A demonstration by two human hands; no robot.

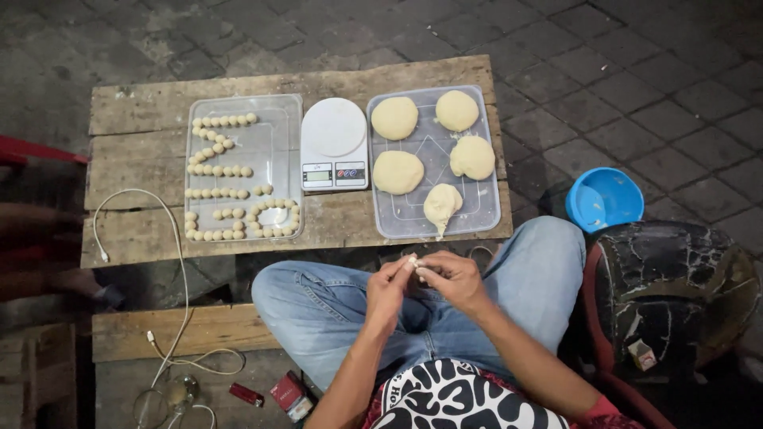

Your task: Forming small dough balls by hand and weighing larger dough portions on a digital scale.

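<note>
The person is sitting with knees apart in blue jeans, holding both hands together just above the lap. The left hand point(387, 287) and the right hand point(453, 278) are meeting fingertip to fingertip, both pinched narrowly around a small piece of dough point(413, 260) that is showing pale between them.

In front of the knees a low wooden table point(143, 107) made of rough planks is standing on the paved ground. On its right side a clear plastic tray point(486, 213) is holding 4 round dough balls point(395, 117) and 1 torn dough lump point(441, 203) that is trailing down to a point at the near edge. In the middle a white kitchen scale point(334, 143) is sitting between the trays. On the left another clear tray point(278, 111) is carrying rows of small dough balls point(225, 121), laid in lines and a ring.

A white charging cable point(171, 218) is running over the table's left end and down to a wooden plank point(119, 334) below. A blue plastic bowl point(604, 199) is lying on the ground to the right, beside a cracked black seat point(675, 278). A red lighter point(246, 394) and a small red box point(288, 391) are lying near the left knee.
</note>
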